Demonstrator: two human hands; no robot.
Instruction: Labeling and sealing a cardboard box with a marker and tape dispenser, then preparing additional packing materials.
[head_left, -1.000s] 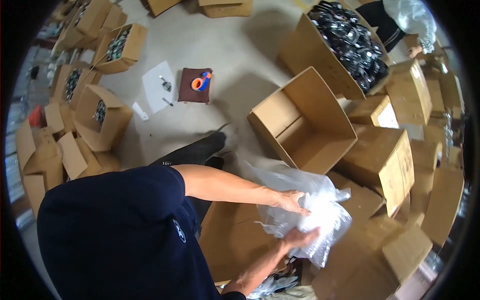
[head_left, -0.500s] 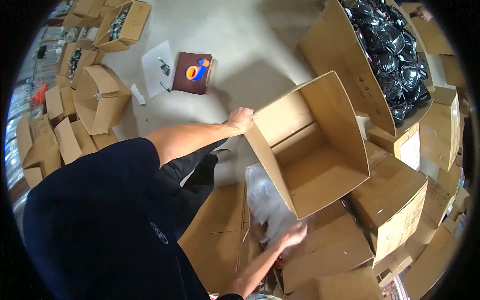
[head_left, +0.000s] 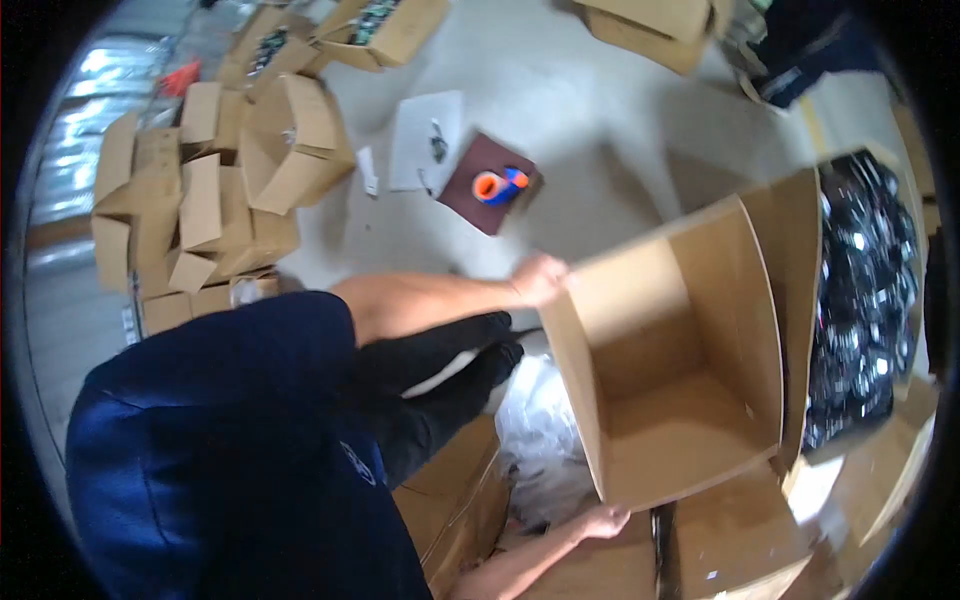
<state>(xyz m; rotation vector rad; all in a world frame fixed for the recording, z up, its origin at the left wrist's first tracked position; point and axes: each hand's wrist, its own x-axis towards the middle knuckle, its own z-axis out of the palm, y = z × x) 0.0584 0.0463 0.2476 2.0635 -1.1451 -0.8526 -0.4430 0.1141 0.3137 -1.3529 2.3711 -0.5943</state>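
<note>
A cardboard box [head_left: 690, 440] with its top open hangs tilted in front of me, its bare inside facing me. My left hand [head_left: 541, 279] is closed on its far left corner. At the near corner, my right hand [head_left: 604, 521] has its fingers closed at the box's edge, partly blurred. Between my legs and the box lies a bundle of clear plastic bags [head_left: 540, 415]. Just right of the held box stands a big carton [head_left: 812, 400] filled with black, shiny plastic-wrapped parts [head_left: 868, 290].
Closed cartons [head_left: 735, 530] lie below the held box. On the floor are a brown folder [head_left: 462, 196] with an orange-and-blue tape dispenser [head_left: 500, 186] on it, and a white sheet [head_left: 412, 140]. Opened cartons [head_left: 235, 215] crowd the far left. A person's dark clothing [head_left: 825, 55] shows at the far right.
My view has turned, so the floor things sit further right. The box has swung toward the large carton. My right hand has come from beside the plastic bags onto the box's near corner.
</note>
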